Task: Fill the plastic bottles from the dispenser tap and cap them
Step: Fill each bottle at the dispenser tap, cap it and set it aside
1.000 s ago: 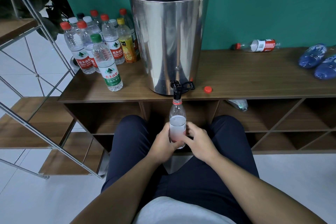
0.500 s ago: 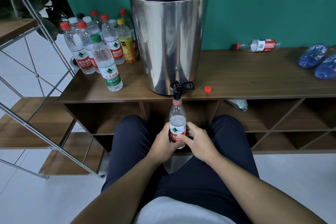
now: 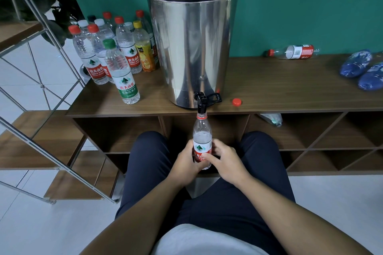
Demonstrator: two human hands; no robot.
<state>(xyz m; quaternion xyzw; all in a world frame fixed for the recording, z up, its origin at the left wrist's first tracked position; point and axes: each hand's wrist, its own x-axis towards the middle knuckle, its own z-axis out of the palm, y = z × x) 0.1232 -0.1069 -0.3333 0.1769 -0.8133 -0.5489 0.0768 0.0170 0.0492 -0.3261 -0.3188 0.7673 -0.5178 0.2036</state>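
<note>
Overflow is the biggest danger: the steel dispenser (image 3: 191,43) stands on the wooden shelf (image 3: 290,89), its black tap (image 3: 201,99) hangs over the near edge, and the bottle (image 3: 202,141) is held upright just under the spout, already filled above its label. If the tap stays open too long, water would probably run over the neck onto the person's lap. A smaller risk is misalignment, because the mouth is narrow and a small tilt could send the stream outside. The left hand (image 3: 184,163) and right hand (image 3: 224,161) both wrap their fingers around the lower part of the bottle. The red cap (image 3: 236,102) lies loose right of the tap and could roll off the near edge.
</note>
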